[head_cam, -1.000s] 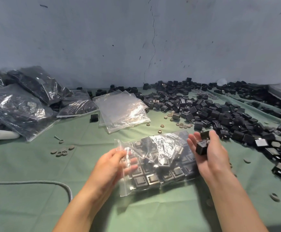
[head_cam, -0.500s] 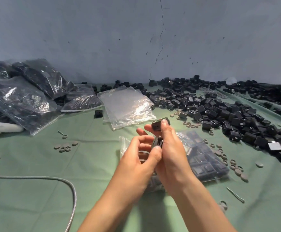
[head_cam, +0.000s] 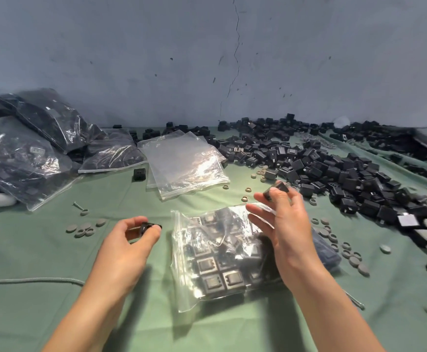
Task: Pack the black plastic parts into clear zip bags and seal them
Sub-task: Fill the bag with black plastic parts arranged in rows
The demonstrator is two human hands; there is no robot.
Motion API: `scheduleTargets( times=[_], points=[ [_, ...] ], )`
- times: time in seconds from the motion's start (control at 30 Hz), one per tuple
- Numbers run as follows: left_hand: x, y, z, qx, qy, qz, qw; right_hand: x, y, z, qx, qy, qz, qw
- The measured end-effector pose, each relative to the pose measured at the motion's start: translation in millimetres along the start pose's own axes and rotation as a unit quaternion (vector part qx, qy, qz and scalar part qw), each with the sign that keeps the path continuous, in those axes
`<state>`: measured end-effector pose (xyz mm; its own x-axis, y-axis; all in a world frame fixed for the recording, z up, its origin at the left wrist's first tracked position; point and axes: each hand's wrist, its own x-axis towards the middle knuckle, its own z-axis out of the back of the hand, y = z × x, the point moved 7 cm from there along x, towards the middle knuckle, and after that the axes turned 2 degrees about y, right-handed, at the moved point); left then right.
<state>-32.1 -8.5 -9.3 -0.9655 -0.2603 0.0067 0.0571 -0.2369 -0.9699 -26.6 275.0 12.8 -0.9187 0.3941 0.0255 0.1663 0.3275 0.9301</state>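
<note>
The partly filled zip bag (head_cam: 207, 262) lies flat on the green cloth (head_cam: 42, 250) in the near middle, with rows of black parts showing through the plastic. Its left edge runs just beside the left hand (head_cam: 128, 247) and its far right corner is hidden under the right forearm. Whether its mouth is sealed cannot be told. The left hand rests low on the cloth, fingers curled, pinching a small black part (head_cam: 147, 227) between thumb and fingertips, apart from the bag's edge. The right hand (head_cam: 288, 229) hangs above the bag's far edge; thumb and forefinger pinch a second black part (head_cam: 275, 190), which is blurred, while the other fingers spread loosely over the plastic. Bare cloth opens to the left of the left hand, broken only by a cluster of gray washers (head_cam: 82, 229), a screw (head_cam: 79, 207) and a gray cable (head_cam: 29, 280) that crosses toward the left edge. Beyond the hands a stack of empty clear bags (head_cam: 184, 163) lies with a lone black cube (head_cam: 139, 174) just beside its left edge. The loose pile of black parts (head_cam: 334, 171) crowds the right side up to the wall (head_cam: 207, 59), with more washers (head_cam: 352, 255) scattered between it and the bag. Filled bags (head_cam: 29, 148) are heaped at the far left.
</note>
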Motion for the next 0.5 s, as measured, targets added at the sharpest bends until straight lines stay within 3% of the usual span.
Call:
scheduleTargets(
  times=[0.3,0.5],
  points=[
    [1,14,-18,-0.028,0.049,0.048,0.997,10,7,49,-0.029,-0.087,0.015,0.996],
    [-6,7,-28,-0.016,0.125,0.0,0.992,17,6,65,-0.011,-0.13,0.0,0.991]
  ],
)
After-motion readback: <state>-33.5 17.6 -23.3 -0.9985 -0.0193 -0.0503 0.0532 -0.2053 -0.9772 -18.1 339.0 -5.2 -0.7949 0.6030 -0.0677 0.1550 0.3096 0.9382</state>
